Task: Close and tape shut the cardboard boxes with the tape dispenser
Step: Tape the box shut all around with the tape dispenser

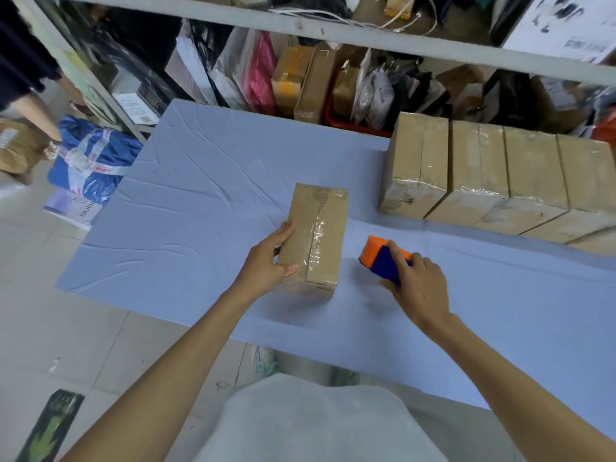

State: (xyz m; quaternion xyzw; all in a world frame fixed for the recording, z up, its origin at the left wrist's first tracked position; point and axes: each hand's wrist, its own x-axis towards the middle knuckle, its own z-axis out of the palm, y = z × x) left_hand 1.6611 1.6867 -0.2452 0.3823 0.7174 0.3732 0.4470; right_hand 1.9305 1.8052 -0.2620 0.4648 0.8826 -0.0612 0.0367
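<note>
We have the blue-covered table point(200, 201) before us; its near edge runs slantwise just ahead of our body, its left edge falls away to bare floor tiles at nine o'clock; the widest open cloth lies from nine round to twelve o'clock of the cardboard box point(320, 228). The box sits at the table's middle, long side running from six to twelve o'clock; its flaps are down, and clear, wrinkled tape shines along the top seam and over the far end. Our left hand point(266, 265) grips its left side, thumb laid on the top near the near corner, fingers curled along the wall. At three o'clock of it, just beside but apart, the orange and blue tape dispenser point(380, 253) rests on the cloth; our right hand point(420, 288) holds it, fingers curled over the blue part. At two o'clock a row of taped boxes point(500, 175) stands packed side by side, walling that edge; at twelve o'clock a shelf rail point(333, 31) hangs over bags and parcels; at ten o'clock a blue sack point(90, 161) lies on the floor.
</note>
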